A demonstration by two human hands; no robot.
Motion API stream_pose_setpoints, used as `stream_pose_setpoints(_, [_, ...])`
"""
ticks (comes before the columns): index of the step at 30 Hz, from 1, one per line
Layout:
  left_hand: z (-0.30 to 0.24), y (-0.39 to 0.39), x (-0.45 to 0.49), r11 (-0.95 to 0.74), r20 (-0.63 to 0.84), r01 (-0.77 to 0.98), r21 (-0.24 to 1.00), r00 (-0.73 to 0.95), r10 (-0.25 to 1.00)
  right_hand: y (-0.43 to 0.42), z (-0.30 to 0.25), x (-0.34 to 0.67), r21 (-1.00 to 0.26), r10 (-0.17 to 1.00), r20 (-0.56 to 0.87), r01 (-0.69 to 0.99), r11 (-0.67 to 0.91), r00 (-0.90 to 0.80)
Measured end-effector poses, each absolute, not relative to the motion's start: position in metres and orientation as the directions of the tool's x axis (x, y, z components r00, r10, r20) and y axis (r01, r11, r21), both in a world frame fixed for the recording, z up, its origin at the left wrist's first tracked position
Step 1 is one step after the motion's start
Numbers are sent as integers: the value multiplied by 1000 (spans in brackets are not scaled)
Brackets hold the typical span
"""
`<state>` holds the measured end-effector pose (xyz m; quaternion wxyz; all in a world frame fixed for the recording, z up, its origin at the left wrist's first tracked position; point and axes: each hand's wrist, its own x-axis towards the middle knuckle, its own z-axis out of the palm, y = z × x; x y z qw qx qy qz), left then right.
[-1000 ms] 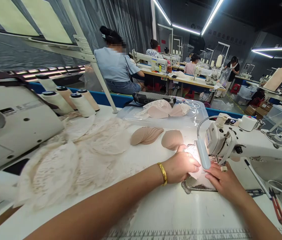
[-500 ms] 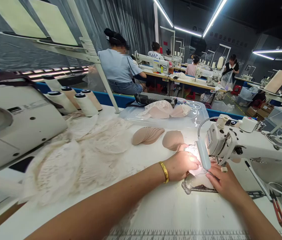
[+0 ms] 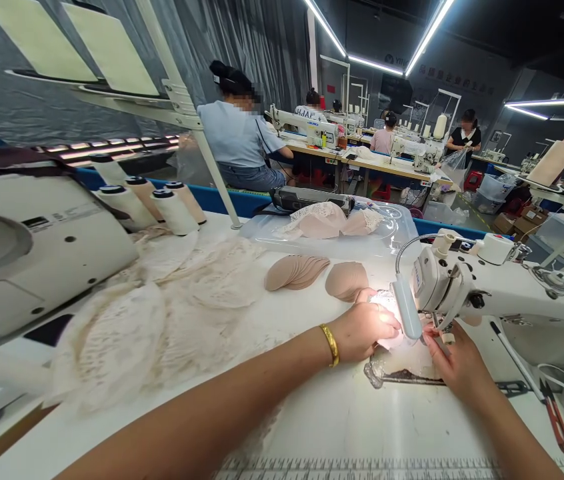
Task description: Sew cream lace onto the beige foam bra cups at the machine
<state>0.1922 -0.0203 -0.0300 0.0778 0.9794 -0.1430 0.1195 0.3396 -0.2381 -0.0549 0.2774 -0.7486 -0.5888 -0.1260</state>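
1. Left hand (image 3: 365, 328), wearing a gold bracelet (image 3: 331, 345): thumb and fingers closed on a white lace piece (image 3: 385, 303).
2. White lace piece: at the left of the sewing machine's needle area, brightly lit, partly hidden by hand and lamp.
3. Right hand (image 3: 456, 363): apart from the left, fingertips beside the presser foot; whether they grip fabric cannot be told.
4. Industrial sewing machine (image 3: 505, 273), white, with a slim gooseneck lamp (image 3: 406, 312) in front of its head.
5. Beige cup pads, two fanned stacks: one (image 3: 346, 280) just beyond the left hand, the other (image 3: 295, 273) farther left.
6. Translucent plastic tray (image 3: 262, 233), behind the stacks, bearing lace-trimmed cups (image 3: 319, 221).
7. Pale lace pieces (image 3: 127, 333), spread at left, near thread cones (image 3: 175, 213).
8. Red-handled thread snips (image 3: 557, 420), at right.
9. Ruler (image 3: 402, 469), along the near edge.
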Motion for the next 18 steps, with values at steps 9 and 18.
stream_pose_setpoints(9, [-34,-22,190,-943,289,-309,122,920,-264,-239,-56,339,-289,811,514,946,-143,280])
stream_pose_setpoints(18, [-38,-22,188,-950,272,-282,135,932,-239,-242,-56,340,-290,799,549,952,-95,247])
